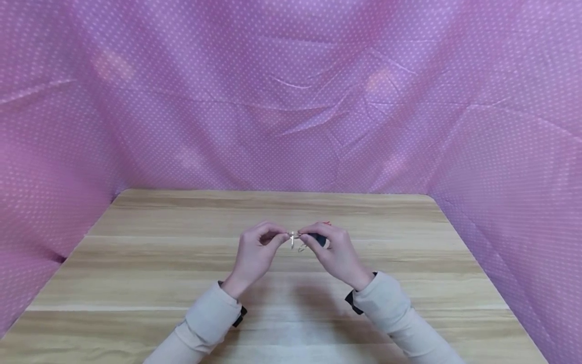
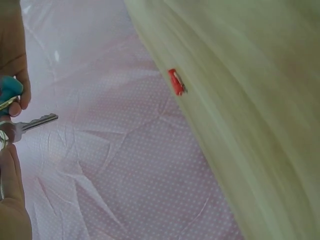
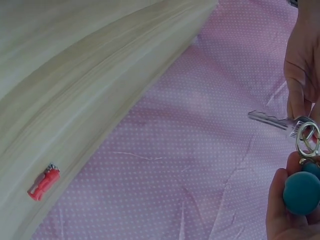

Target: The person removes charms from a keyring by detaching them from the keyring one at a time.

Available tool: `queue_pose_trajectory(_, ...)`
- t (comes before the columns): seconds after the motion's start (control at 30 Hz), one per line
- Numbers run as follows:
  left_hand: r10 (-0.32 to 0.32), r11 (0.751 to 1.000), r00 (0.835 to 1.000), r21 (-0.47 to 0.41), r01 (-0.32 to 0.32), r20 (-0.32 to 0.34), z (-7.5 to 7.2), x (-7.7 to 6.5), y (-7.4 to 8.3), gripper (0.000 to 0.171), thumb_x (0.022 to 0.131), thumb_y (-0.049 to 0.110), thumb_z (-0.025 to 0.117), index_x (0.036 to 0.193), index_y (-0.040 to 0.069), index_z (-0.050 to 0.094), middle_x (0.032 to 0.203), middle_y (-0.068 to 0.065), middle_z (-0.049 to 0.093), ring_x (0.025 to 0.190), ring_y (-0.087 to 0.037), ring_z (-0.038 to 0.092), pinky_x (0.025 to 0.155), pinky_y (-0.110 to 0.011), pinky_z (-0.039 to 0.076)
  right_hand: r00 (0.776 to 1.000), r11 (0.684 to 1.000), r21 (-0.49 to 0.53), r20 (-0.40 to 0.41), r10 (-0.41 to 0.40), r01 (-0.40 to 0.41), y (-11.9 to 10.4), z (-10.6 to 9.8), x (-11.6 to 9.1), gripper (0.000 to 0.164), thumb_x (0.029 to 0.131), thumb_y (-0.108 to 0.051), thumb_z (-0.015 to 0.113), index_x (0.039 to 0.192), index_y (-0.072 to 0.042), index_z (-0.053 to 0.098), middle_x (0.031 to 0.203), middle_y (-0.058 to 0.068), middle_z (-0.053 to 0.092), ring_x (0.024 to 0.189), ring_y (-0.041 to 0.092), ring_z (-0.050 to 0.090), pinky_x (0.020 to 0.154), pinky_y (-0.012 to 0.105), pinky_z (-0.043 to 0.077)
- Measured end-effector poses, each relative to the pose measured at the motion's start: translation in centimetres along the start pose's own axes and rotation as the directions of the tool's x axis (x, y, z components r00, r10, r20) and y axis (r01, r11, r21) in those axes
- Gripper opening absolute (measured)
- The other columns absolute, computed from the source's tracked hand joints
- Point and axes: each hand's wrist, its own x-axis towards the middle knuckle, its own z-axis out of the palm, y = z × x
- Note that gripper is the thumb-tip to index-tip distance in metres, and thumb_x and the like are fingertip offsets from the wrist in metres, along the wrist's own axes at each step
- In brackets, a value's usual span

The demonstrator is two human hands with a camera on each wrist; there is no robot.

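Both hands meet over the middle of the table. My left hand [image 1: 256, 253] pinches the head of a silver key [image 3: 270, 120] between thumb and fingertips. The key's toothed blade points away from the fingers. Opposite it, my right hand [image 1: 334, 253] pinches a metal split ring [image 3: 307, 140] right at the key's head. From this ring hangs a round teal ball charm [image 3: 302, 192], lying against the right fingers. Fingertips partly cover the place where key and ring meet.
A small red figure-shaped charm [image 3: 45, 184] with a short silver chain lies on the wooden table [image 1: 159, 283], beyond the right hand. Pink dotted cloth [image 1: 291, 151] surrounds the table at the back and both sides.
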Motion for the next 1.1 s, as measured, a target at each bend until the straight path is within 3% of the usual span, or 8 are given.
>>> queue_pose_trajectory(0.23,-0.228,0.966,0.971,-0.112,0.234,0.069,0.0,0.1,0.2,0.009,0.082,0.009,0.067,0.089,0.003,0.066,0.088,-0.009,0.067,0.079,-0.014,0.063,0.076,-0.025,0.054,0.995,0.994,0.049,0.026,0.092,-0.093,0.0,-0.1,0.1,0.011,0.085,-0.011,0.064,0.094,-0.007,0.069,0.081,0.001,0.068,0.063,0.004,0.051,0.054,0.019,0.045)
queue_pose_trajectory(0.43,-0.280,0.952,0.945,-0.077,0.296,0.169,0.1,0.3,-0.3,0.012,0.084,0.011,0.065,0.094,0.004,0.065,0.094,-0.008,0.067,0.089,-0.018,0.066,0.083,-0.030,0.054,0.980,0.982,0.026,0.066,0.187,-0.189,0.3,-0.2,-0.2,0.007,0.084,-0.009,0.065,0.090,-0.008,0.069,0.079,0.000,0.067,0.062,0.006,0.053,0.053,0.020,0.047)
queue_pose_trajectory(0.6,-0.180,0.983,0.968,0.017,0.180,0.173,0.4,0.2,-0.7,0.012,0.084,0.007,0.065,0.095,0.007,0.067,0.093,-0.006,0.068,0.088,-0.017,0.066,0.078,-0.023,0.055,0.965,0.972,-0.008,0.119,0.234,-0.235,0.1,-0.1,-0.4,0.008,0.086,-0.012,0.063,0.092,-0.009,0.069,0.083,-0.001,0.067,0.066,0.007,0.055,0.055,0.021,0.049)
queue_pose_trajectory(0.7,-0.053,0.993,0.988,0.117,0.037,0.144,0.7,0.0,-0.6,0.013,0.082,0.005,0.066,0.094,0.009,0.068,0.091,-0.003,0.068,0.085,-0.014,0.066,0.076,-0.018,0.054,0.965,0.972,-0.020,0.114,0.236,-0.235,-0.1,-0.1,-0.4,0.009,0.087,-0.012,0.063,0.092,-0.009,0.069,0.084,-0.001,0.067,0.066,0.007,0.055,0.055,0.020,0.049)
queue_pose_trajectory(0.77,0.061,0.973,0.992,0.214,-0.084,0.113,0.8,-0.1,-0.5,0.013,0.080,0.004,0.068,0.092,0.008,0.069,0.089,-0.003,0.068,0.081,-0.013,0.066,0.073,-0.017,0.054,0.966,0.972,-0.026,0.106,0.237,-0.236,-0.2,0.0,-0.4,0.009,0.086,-0.012,0.063,0.092,-0.009,0.069,0.084,-0.001,0.067,0.066,0.006,0.055,0.056,0.020,0.049)
queue_pose_trajectory(0.87,0.241,0.900,0.968,0.357,-0.250,0.072,1.0,-0.3,-0.6,0.012,0.077,0.002,0.071,0.088,0.006,0.070,0.085,-0.003,0.067,0.076,-0.011,0.066,0.070,-0.016,0.054,0.967,0.971,-0.037,0.095,0.238,-0.235,-0.3,0.0,-0.5,0.008,0.085,-0.012,0.065,0.091,-0.010,0.070,0.084,-0.001,0.068,0.067,0.005,0.055,0.057,0.019,0.049)
queue_pose_trajectory(0.97,0.364,0.836,0.930,0.425,-0.346,0.041,1.1,-0.3,-0.6,0.012,0.073,-0.001,0.073,0.083,0.006,0.071,0.080,-0.002,0.067,0.072,-0.010,0.066,0.066,-0.016,0.054,0.967,0.972,-0.042,0.096,0.235,-0.232,-0.4,0.0,-0.5,0.009,0.085,-0.013,0.066,0.091,-0.010,0.070,0.084,0.000,0.069,0.068,0.004,0.055,0.058,0.019,0.049)
queue_pose_trajectory(1.1,0.409,0.841,0.913,0.384,-0.380,0.008,1.0,-0.3,-0.7,0.012,0.072,-0.002,0.074,0.081,0.006,0.071,0.076,-0.002,0.066,0.070,-0.010,0.065,0.065,-0.015,0.054,0.969,0.973,-0.032,0.087,0.230,-0.228,-0.5,-0.1,-0.5,0.011,0.085,-0.015,0.066,0.093,-0.010,0.071,0.083,-0.001,0.068,0.065,0.005,0.055,0.055,0.018,0.048)
